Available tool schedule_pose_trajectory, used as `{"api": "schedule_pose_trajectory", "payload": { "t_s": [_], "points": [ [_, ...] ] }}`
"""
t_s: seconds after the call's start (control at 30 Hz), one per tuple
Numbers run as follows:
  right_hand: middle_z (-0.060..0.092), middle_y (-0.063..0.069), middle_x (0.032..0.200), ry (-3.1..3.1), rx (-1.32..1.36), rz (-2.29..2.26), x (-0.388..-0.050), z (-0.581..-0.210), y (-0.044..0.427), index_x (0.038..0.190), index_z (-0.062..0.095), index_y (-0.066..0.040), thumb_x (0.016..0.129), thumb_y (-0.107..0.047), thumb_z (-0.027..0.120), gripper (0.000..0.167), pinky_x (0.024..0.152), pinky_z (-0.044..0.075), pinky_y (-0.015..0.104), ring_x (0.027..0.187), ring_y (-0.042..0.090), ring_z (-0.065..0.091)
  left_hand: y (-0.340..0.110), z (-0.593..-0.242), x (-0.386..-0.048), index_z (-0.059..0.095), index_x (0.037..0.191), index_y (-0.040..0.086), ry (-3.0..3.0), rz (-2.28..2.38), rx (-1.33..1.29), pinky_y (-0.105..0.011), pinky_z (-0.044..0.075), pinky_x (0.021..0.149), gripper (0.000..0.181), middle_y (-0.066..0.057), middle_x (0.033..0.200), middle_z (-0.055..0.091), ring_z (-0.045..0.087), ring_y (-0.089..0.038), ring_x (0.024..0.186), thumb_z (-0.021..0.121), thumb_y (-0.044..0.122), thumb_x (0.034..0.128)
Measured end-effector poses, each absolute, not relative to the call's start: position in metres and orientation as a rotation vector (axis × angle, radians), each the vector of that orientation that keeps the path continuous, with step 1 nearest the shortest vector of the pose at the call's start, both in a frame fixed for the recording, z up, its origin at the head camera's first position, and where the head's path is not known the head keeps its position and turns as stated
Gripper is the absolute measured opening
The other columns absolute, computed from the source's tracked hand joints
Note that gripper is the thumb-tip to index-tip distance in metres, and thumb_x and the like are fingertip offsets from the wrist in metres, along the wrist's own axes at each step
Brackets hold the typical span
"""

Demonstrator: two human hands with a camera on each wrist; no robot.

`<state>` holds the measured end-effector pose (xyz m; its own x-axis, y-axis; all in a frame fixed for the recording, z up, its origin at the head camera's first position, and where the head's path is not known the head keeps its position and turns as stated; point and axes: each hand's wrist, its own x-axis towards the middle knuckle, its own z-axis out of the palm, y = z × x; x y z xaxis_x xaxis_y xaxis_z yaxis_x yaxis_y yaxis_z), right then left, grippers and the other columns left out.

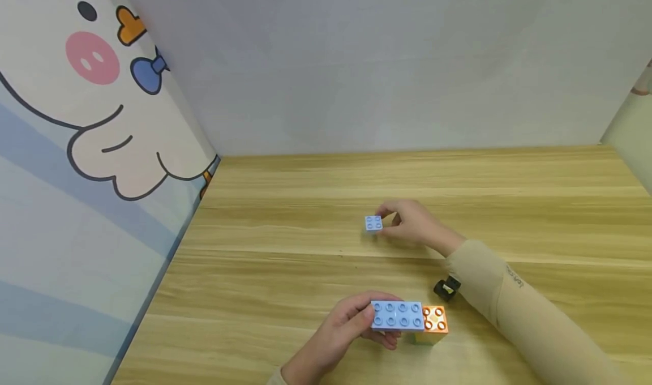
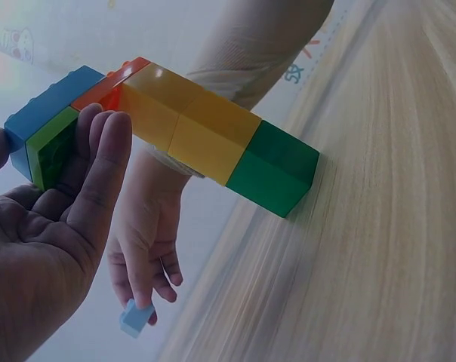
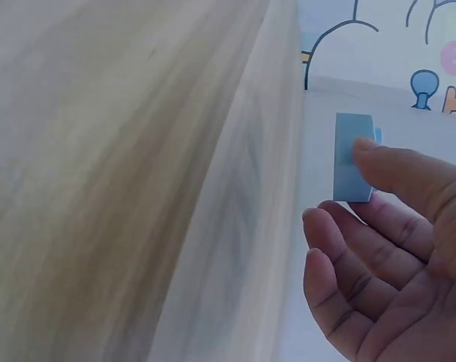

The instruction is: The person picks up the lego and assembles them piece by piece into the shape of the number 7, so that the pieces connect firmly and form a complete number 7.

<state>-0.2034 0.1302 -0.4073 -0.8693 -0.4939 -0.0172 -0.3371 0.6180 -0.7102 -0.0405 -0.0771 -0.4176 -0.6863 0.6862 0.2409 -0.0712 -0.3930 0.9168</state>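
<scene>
My left hand (image 1: 351,323) grips the left end of a joined toy-brick build, its thumb against a blue eight-stud brick (image 1: 397,315). Under that brick sits a light green brick (image 2: 53,147). On its right, an orange brick (image 1: 434,317) tops a column of yellow bricks (image 2: 213,136) with a dark green brick (image 2: 277,167) at the bottom. Whether the column rests on the table I cannot tell. Farther back, my right hand (image 1: 410,223) pinches a small light-blue four-stud brick (image 1: 373,223) between thumb and fingers; this brick (image 3: 353,158) appears side-on in the right wrist view.
A small black piece (image 1: 447,289) with a pale mark lies on the wooden table (image 1: 265,294), beside the right sleeve (image 1: 484,283). A grey-white wall (image 1: 407,79) rises at the table's back edge. At the left stands a panel (image 1: 61,215) with a cartoon print.
</scene>
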Motion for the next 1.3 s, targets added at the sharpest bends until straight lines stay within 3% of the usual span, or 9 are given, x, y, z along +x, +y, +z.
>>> {"api": "schedule_pose_trajectory", "payload": {
  "t_s": [0.2, 0.53, 0.9, 1.3],
  "points": [
    [0.068, 0.015, 0.113, 2.615, -0.715, -1.137, -0.189, -0.397, 0.139, 0.112, 0.067, -0.003, 0.084, -0.011, 0.076, 0.03, 0.066, 0.053, 0.03, 0.073, 0.012, 0.062, -0.077, -0.417, -0.041, 0.04, 0.132, -0.019, 1.345, 2.116, 0.854, -0.059, 0.052, 0.076, 0.044, -0.05, 0.104, 0.048, 0.065, -0.011, 0.093, 0.028, 0.016, 0.1081],
    [0.07, 0.005, 0.104, 2.615, -0.785, -1.164, -0.163, -0.379, 0.149, 0.109, 0.067, -0.009, 0.083, -0.011, 0.077, 0.028, 0.064, 0.053, 0.029, 0.07, 0.009, 0.061, -0.077, -0.414, -0.041, 0.04, 0.131, -0.02, 1.337, 2.127, 0.881, -0.058, 0.053, 0.075, 0.044, -0.051, 0.103, 0.047, 0.065, -0.011, 0.092, 0.027, 0.014, 0.1079],
    [0.068, -0.001, 0.101, 2.647, -0.801, -1.217, -0.131, -0.364, 0.166, 0.11, 0.066, -0.01, 0.084, -0.011, 0.077, 0.028, 0.069, 0.053, 0.028, 0.075, 0.007, 0.061, -0.077, -0.415, -0.04, 0.04, 0.132, -0.02, 1.342, 2.122, 0.872, -0.059, 0.052, 0.075, 0.044, -0.05, 0.104, 0.047, 0.065, -0.011, 0.091, 0.027, 0.015, 0.108],
    [0.069, -0.007, 0.099, 2.724, -0.904, -1.339, -0.092, -0.354, 0.188, 0.114, 0.069, -0.012, 0.081, -0.005, 0.078, 0.035, 0.065, 0.053, 0.026, 0.075, 0.005, 0.061, -0.078, -0.414, -0.038, 0.041, 0.132, -0.019, 1.359, 2.126, 0.864, -0.058, 0.053, 0.075, 0.043, -0.049, 0.101, 0.049, 0.065, -0.012, 0.09, 0.027, 0.014, 0.108]
  ]
}}
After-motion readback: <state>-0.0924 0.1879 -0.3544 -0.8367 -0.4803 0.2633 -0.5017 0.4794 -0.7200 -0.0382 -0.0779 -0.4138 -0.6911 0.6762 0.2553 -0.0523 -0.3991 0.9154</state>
